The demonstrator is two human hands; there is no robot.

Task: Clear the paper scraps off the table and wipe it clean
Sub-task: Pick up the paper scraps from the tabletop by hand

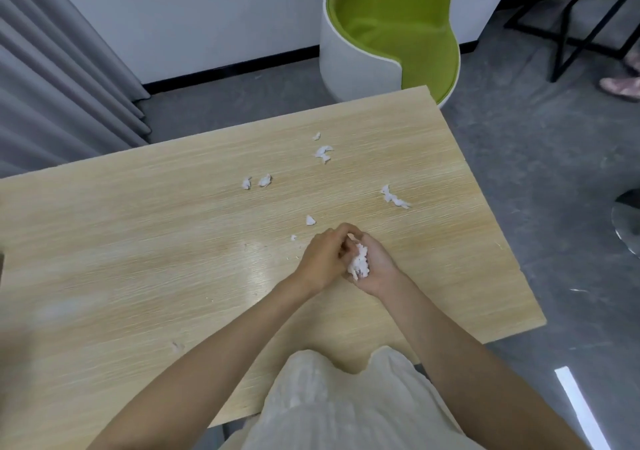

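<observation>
Over the middle of the light wooden table [138, 259], my right hand [377, 266] lies palm up and cups a wad of white paper scraps [359, 261]. My left hand [323, 257] meets it from the left, its curled fingertips pressing into the wad. Several loose scraps lie on the table beyond my hands: a tiny one [293, 237], one [310, 220] just ahead, a pair [255, 182] further left, a long one [394, 198] to the right, and two [323, 152] near the far edge.
A white tub chair with a green seat [391, 30] stands past the table's far right corner. Grey curtains [52, 79] hang at the left. A black metal frame [581, 24] and someone's slippered foot [620, 88] are at the far right on the grey floor.
</observation>
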